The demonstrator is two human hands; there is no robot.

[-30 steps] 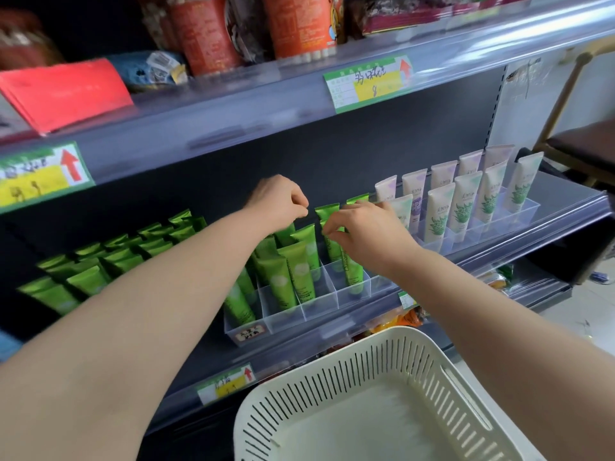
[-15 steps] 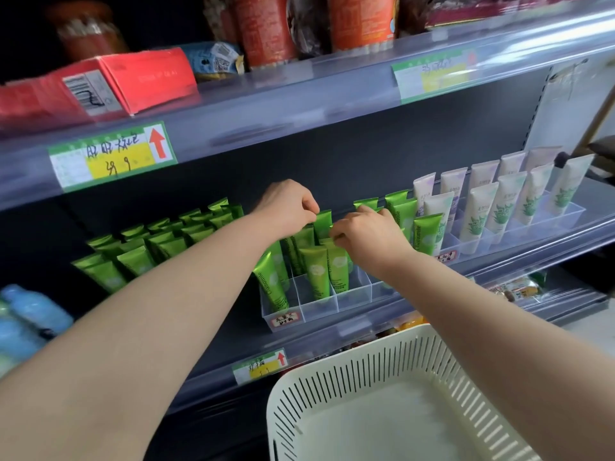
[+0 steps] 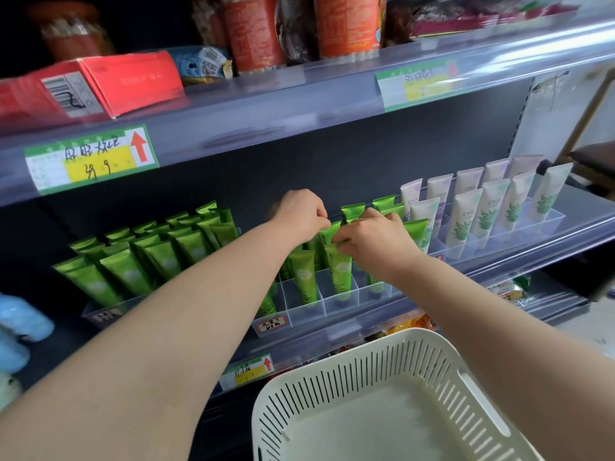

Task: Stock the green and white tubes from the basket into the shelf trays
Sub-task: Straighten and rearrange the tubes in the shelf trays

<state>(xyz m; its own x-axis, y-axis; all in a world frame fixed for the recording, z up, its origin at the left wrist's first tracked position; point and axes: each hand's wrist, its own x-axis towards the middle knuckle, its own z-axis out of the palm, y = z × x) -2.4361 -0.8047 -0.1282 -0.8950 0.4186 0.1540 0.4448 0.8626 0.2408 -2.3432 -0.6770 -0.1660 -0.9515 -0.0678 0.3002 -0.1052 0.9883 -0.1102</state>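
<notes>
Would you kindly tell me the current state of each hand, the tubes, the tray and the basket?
left hand: fingers curled at the tube tops, grip unclear.
right hand: pinching the top of the green tube.
green tube: upright in a tray compartment.
clear tray: holding green tubes that stand upright.
white tubes: standing in their own tray.
basket: no tubes in the visible part.

The left hand [image 3: 299, 216] and the right hand [image 3: 377, 242] have closed the gap between them, fingertips now nearly touching. Both now pinch the crimped tops of the green tubes [image 3: 341, 271] standing between them in the tray [image 3: 336, 309].
</notes>
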